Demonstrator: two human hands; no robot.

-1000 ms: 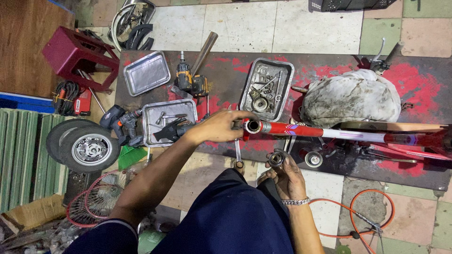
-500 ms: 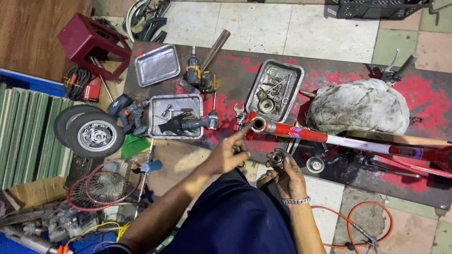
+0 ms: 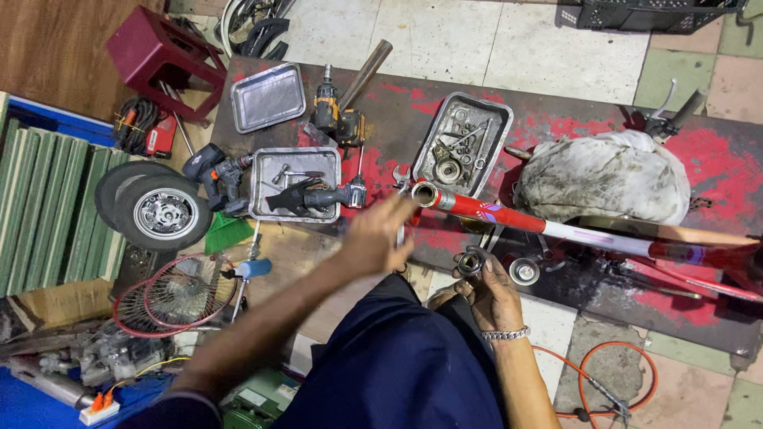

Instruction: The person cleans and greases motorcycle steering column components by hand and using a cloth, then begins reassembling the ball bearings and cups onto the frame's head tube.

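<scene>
My right hand (image 3: 491,292), low and just right of centre in the frame, is curled around a small round greasy metal bearing part (image 3: 470,260), fingers clenched on its rim; it sits just below the long red and white painted metal tube (image 3: 548,226) that runs from the middle of the frame off to the right edge. My left hand (image 3: 380,234) is blurred just left of the tube's open steel mouth (image 3: 424,193), fingers loosely spread and grasping nothing that I can make out. I reckon the worry is grease: the part looks slick, and a slack pinch could let it drop onto the red-stained dark mat (image 3: 715,167) and roll among the clutter. The tube rests loose, so a knock from my left hand might swing its end into the dented rectangular metal tray of nuts and rings (image 3: 485,119) above it. A second round bearing piece (image 3: 523,271) lies on the mat beside my right hand, easy to confuse. Further left, a shallow tray holding a black glove (image 3: 296,196) sits by a grey cordless drill (image 3: 218,176); to the right lies a crumpled, dirty whitish cloth (image 3: 604,179), soft and lumpy.
</scene>
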